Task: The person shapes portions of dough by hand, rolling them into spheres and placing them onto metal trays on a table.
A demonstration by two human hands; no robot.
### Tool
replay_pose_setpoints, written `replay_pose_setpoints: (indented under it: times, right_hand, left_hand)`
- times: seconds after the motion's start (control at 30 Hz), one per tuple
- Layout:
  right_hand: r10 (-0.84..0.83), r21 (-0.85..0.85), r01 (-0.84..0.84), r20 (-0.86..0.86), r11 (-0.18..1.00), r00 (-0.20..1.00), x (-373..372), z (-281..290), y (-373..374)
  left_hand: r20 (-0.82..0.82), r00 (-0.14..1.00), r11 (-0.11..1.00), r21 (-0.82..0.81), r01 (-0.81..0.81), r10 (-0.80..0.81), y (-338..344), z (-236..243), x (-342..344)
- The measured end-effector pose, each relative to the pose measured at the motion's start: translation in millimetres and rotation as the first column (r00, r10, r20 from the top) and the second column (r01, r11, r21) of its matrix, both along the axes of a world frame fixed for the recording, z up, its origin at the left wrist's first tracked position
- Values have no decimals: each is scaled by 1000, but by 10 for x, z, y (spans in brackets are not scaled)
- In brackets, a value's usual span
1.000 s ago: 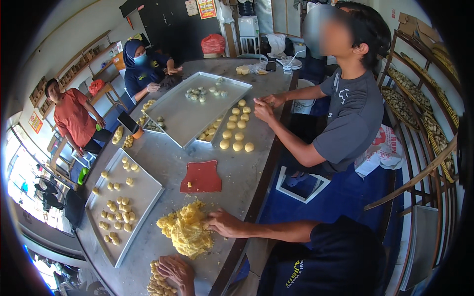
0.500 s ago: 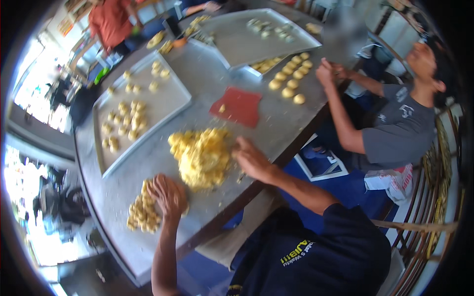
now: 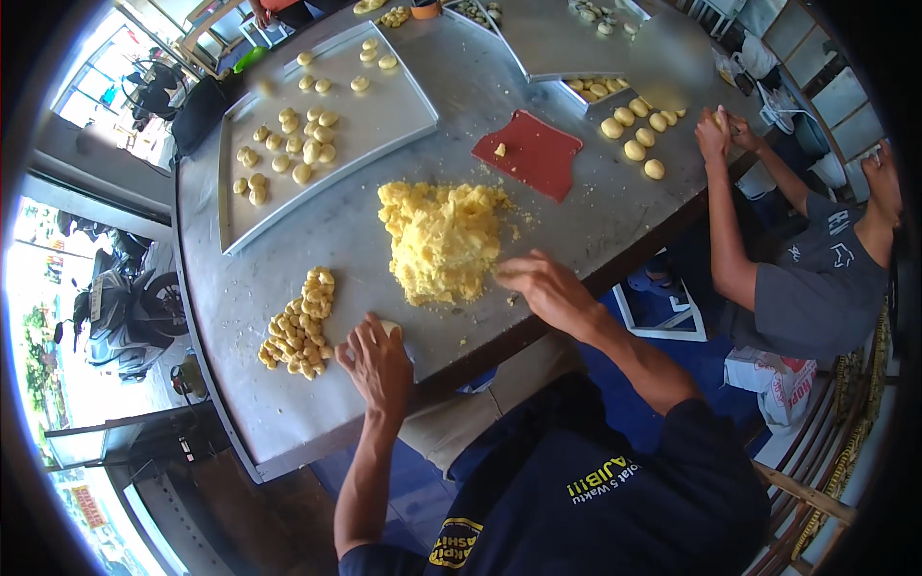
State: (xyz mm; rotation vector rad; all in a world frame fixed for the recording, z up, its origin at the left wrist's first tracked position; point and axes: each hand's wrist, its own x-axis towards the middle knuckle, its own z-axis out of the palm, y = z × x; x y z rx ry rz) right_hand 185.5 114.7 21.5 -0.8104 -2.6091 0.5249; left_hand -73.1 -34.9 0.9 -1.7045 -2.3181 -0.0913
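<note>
Cupping my left hand (image 3: 377, 363) over a pale dough piece (image 3: 389, 327) at lower centre, I cannot tell whether its fingers grip. My right hand (image 3: 544, 286), fingers loosely extended, is beside the crumbly yellow dough mound (image 3: 442, 245) mid-frame, on the grey metal table (image 3: 230, 331).

The table (image 3: 591, 226) is surfaced in smooth metal. Near its front edge, rough, matt dough (image 3: 444, 245) is noted; the tray (image 3: 379, 125) is finished in satin metal.
</note>
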Motion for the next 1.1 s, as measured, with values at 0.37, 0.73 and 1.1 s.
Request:
replay_pose_setpoints:
  times: [0.37,0.73,1.1]
  right_hand:
    - [75,-6,-75,57,997,996,-90,156,-294]
    - [176,362,-222,156,905,972,-1057,-120,-503]
    - [-76,-248,-7,-324,969,943,-760,-14,-607]
  left_hand:
    - [790,612,852,301,-429,29,-199,-30,101]
    - [942,297,818,290,-497,-154,-196,13,9]
    - [967,-70,900,199,-389,-244,63,42,467]
